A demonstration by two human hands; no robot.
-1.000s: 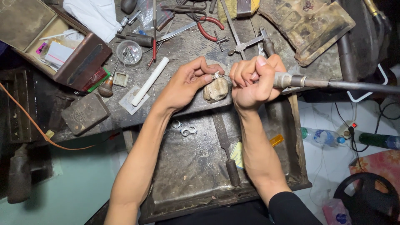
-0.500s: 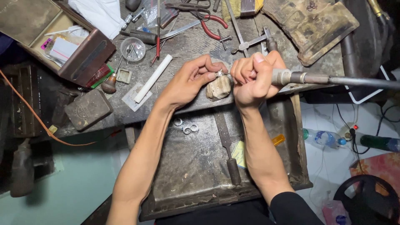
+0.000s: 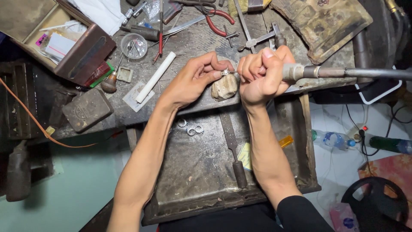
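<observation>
My left hand (image 3: 195, 79) pinches a small silver ring (image 3: 225, 72) between thumb and forefinger, pressing it onto a worn wooden bench peg (image 3: 224, 87) at the bench edge. My right hand (image 3: 262, 73) is closed around a rotary handpiece (image 3: 300, 72) whose metal shaft runs off to the right; its tip, hidden by my fingers, points toward the ring. Both hands nearly touch over the peg.
A metal catch tray (image 3: 193, 180) below holds three loose silver rings (image 3: 191, 127) and a file (image 3: 234, 150). On the bench lie a white rod (image 3: 155, 77), a small round dish (image 3: 134, 45), red-handled pliers (image 3: 216, 21), a dark block (image 3: 87, 110) and an open wooden box (image 3: 64, 38).
Both hands stay at the peg with the ring and handpiece; the view shifted slightly, and the hands show no clear movement.
</observation>
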